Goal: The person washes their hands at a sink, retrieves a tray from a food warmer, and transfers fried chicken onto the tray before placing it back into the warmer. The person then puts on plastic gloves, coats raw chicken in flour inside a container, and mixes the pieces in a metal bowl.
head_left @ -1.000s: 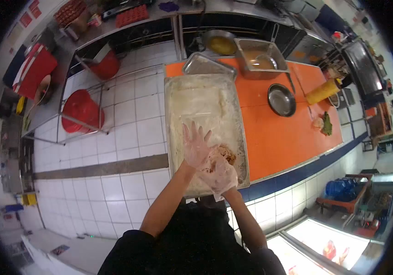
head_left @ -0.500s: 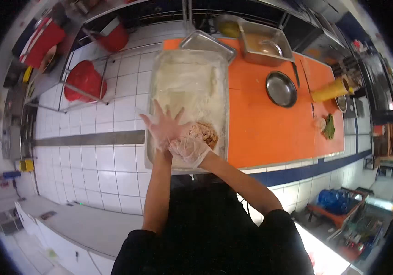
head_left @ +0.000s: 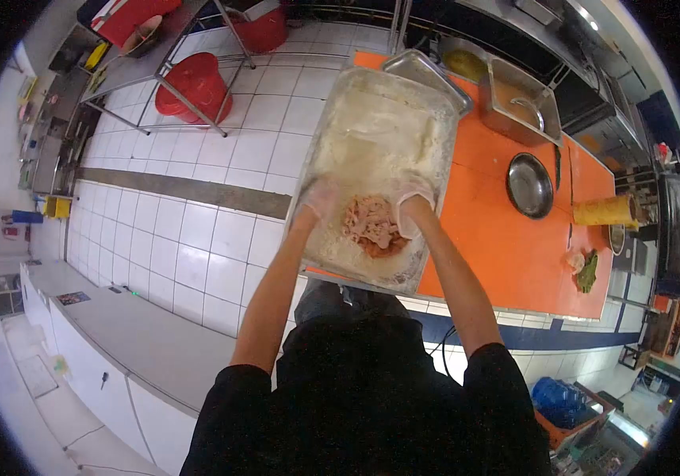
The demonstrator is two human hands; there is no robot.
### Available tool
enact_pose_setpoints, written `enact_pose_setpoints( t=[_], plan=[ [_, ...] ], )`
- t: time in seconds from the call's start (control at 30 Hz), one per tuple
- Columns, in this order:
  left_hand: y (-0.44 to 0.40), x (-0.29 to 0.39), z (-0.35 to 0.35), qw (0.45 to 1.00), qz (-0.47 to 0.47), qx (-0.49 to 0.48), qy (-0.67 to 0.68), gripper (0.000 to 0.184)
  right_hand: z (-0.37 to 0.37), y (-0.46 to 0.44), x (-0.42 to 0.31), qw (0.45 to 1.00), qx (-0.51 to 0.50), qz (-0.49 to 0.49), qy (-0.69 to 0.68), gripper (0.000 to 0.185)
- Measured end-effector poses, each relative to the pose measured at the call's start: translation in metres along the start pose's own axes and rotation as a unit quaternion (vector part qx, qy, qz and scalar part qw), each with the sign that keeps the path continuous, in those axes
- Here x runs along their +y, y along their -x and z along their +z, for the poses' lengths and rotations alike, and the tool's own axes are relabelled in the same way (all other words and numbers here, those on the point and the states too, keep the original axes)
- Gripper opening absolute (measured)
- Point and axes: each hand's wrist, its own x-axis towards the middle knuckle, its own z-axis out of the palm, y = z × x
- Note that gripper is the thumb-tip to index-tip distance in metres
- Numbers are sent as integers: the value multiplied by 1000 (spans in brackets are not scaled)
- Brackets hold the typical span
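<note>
A large metal tray (head_left: 444, 131) of white flour (head_left: 356, 163) lies before me, with a heap of raw meat pieces (head_left: 371, 222) in its near half. My left hand (head_left: 320, 198), in a clear plastic glove, is in the flour by the left wall, apart from the meat. Its blurred fingers look stretched out and hold nothing I can see. My right hand (head_left: 413, 205), also gloved, is at the right of the meat, its thumb side close to the pieces. Its fingers look apart, the tips partly lost in the flour.
The orange table (head_left: 482, 206) carries a round metal bowl (head_left: 530, 186), a deep steel pan (head_left: 518, 103) with liquid and a ladle, a yellow cylinder (head_left: 603, 212) and a green leafy item (head_left: 586, 272). Another metal tray (head_left: 431, 75) sits behind mine. Red buckets (head_left: 193, 87) stand at left.
My hands were together over the near part of the tray, the right closed at the left wrist. They have separated to either side of the meat. The whole view has turned and shifted.
</note>
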Motion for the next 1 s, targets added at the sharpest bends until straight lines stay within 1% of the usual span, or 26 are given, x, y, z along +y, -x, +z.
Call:
enact_pose_setpoints(
  t=[0.03, 0.07, 0.1, 0.13, 0.17, 0.2, 0.23, 0.27, 0.3, 0.33, 0.37, 0.43, 0.47, 0.53, 0.57, 0.6, 0.63, 0.67, 0.7, 0.77, 0.8, 0.83, 0.87, 0.9, 0.97, 1.0],
  plan=[
    [-2, -9, 11, 956, 137, -30, -256, 53, 14, -17, 9, 995, -1, 48, -84, 52],
    [-6, -15, 25, 956, 135, -28, -258, 53, 27, -20, 5, 992, 83, 90, 23, 58],
    [-8, -19, 45, 946, 115, -36, -302, 47, 38, -18, 0, 969, 163, 131, 131, 64],
    [-10, -14, 55, 940, 102, -43, -322, 46, 33, -11, -21, 972, 167, 153, 56, 63],
    [-12, -10, 65, 934, 89, -50, -343, 47, 22, -5, -29, 974, 161, 152, 54, 63],
    [-10, 8, 68, 945, 7, -80, -317, 47, 6, 6, -37, 985, 119, 117, -50, 59],
    [-3, 20, 68, 947, -33, -99, -303, 47, 1, 14, -41, 982, 76, 84, -154, 55],
    [4, 33, 68, 947, -73, -117, -289, 47, 16, 12, -41, 981, 72, 89, -156, 55],
    [7, 46, 66, 970, -15, -86, -229, 48, 36, 0, -37, 981, 86, 49, -169, 52],
    [6, 56, 61, 978, 14, -69, -197, 49, 40, -3, -36, 978, 100, 8, -181, 48],
    [6, 66, 56, 983, 45, -54, -167, 50, 42, -4, -31, 978, 103, 9, -181, 48],
    [16, 70, 42, 972, 108, -89, -189, 58, 40, 17, -33, 958, 36, 30, -284, 46],
    [21, 65, 33, 972, 107, -90, -189, 58, 35, 29, -32, 958, 35, 30, -284, 46],
    [30, 67, 11, 970, 123, -144, -152, 66, -6, 63, -34, 914, 3, -85, -397, 40],
    [34, 77, 0, 968, 128, -163, -139, 69, -38, 75, -40, 914, 3, -85, -396, 40],
    [43, 120, -23, 963, 54, -220, -148, 74, -73, 87, -49, 949, -102, -84, -285, 44],
    [51, 144, -36, 948, -21, -275, -157, 79, -90, 93, -54, 961, -205, -80, -168, 52],
    [58, 143, -35, 949, -21, -274, -156, 79, -66, 89, -50, 961, -205, -81, -167, 52],
    [63, 136, -33, 934, -42, -273, -225, 79, -22, 81, -42, 990, -90, -83, -64, 55],
    [61, 120, -22, 915, -64, -271, -292, 79, 4, 81, -48, 995, 28, -85, 38, 59],
    [55, 110, -5, 912, -78, -238, -324, 76, 6, 83, -61, 990, -9, -53, 132, 65],
    [54, 96, 18, 908, -94, -208, -353, 72, 19, 85, -65, 983, -32, -37, 177, 69],
    [51, 68, 44, 907, -98, -214, -349, 72, 33, 86, -68, 973, -57, -24, 223, 73],
    [41, 36, 70, 900, -69, -211, -375, 66, 65, 75, -64, 992, -31, 24, 117, 73],
    [39, 15, 85, 891, -42, -206, -401, 60, 76, 69, -62, 998, -2, 69, 11, 74],
    [48, 18, 81, 928, 7, -156, -338, 54, 70, 73, -63, 996, -49, 81, -2, 69]
  ],
)
